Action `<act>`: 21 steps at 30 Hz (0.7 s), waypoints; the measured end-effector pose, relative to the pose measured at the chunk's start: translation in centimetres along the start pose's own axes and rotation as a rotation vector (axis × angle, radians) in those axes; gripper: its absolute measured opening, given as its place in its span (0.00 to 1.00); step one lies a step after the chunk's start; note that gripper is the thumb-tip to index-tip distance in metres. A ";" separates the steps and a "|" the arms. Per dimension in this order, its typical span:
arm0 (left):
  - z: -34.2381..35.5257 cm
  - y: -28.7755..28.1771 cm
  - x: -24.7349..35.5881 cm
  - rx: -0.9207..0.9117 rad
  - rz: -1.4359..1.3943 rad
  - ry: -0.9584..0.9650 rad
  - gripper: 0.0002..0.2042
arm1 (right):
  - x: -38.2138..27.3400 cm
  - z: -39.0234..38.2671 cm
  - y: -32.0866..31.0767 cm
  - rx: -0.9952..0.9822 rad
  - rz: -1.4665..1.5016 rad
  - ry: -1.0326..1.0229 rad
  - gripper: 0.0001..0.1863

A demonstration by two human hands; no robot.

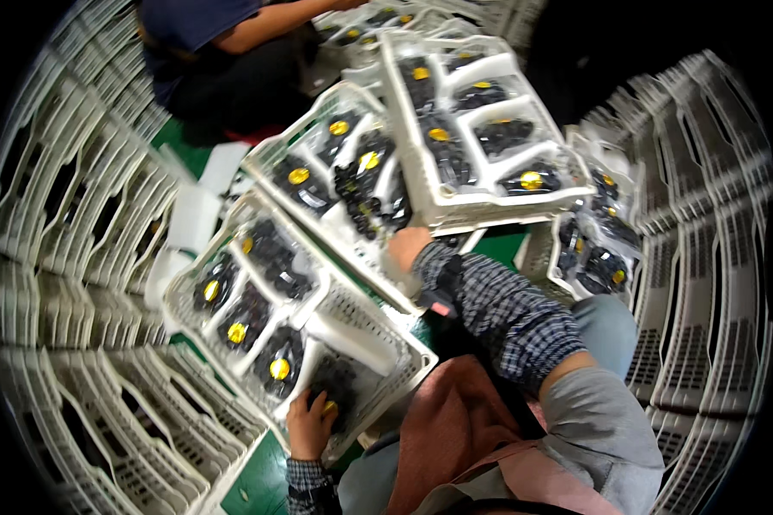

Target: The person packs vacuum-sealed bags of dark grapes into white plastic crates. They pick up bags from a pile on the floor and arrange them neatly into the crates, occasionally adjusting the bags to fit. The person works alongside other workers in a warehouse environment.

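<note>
My left hand (310, 427) reaches over the near corner of the left crate (423, 365). Its fingers are bent round the end of a bag of black grapes (335, 378) with a yellow round sticker. White foam strips part several other bagged bunches in that crate. Inside the middle crate (352, 268), my right hand (410, 247) is closed by the near right side; its fingertips are hidden, and what they hold cannot be made out. Just beyond it, a bunch of black grapes (357, 199) lies uncovered on top of bagged ones.
Another filled crate (489, 204) rests higher at the right, overlapping the middle one. Stacked white crates (86, 300) wall in the left, and more crates (704, 257) the right. A person (202, 43) sits at the far left. White foam pieces (193, 215) lie beside the left crate.
</note>
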State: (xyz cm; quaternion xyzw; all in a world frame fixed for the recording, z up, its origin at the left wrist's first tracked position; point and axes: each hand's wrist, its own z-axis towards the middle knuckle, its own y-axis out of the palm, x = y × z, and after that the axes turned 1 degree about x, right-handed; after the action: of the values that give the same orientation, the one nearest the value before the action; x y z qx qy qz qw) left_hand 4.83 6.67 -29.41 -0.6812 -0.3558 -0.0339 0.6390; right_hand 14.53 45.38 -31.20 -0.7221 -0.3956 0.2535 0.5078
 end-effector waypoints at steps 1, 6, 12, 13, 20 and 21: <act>-0.2 -0.4 -0.2 -0.003 0.010 0.056 0.22 | 0.2 -0.2 -0.4 0.015 -0.034 -0.018 0.11; -2.2 -4.5 -1.0 -0.212 0.145 -0.073 0.26 | 0.5 -0.2 -2.5 0.036 -0.130 -0.073 0.10; -1.3 -13.6 2.7 -0.292 0.170 -0.093 0.27 | 1.1 -2.7 -7.3 -0.189 -0.070 -0.268 0.11; -0.4 -15.7 4.0 -0.331 0.202 -0.099 0.27 | 1.8 -3.8 -8.8 -0.258 -0.065 -0.345 0.11; 13.7 -27.4 18.5 -0.294 0.584 0.065 0.26 | 11.5 -13.0 -22.1 -0.059 1.031 -0.760 0.12; 16.2 -27.6 21.1 -0.180 0.505 0.318 0.24 | 12.8 -14.7 -23.1 0.015 1.176 -0.598 0.14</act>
State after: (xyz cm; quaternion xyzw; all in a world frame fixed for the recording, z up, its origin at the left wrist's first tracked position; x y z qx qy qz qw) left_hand -0.67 28.54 1.55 -0.7879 -0.0667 -0.0115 0.6121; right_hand 25.73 52.15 -3.90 -0.7127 -0.0575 0.6811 0.1578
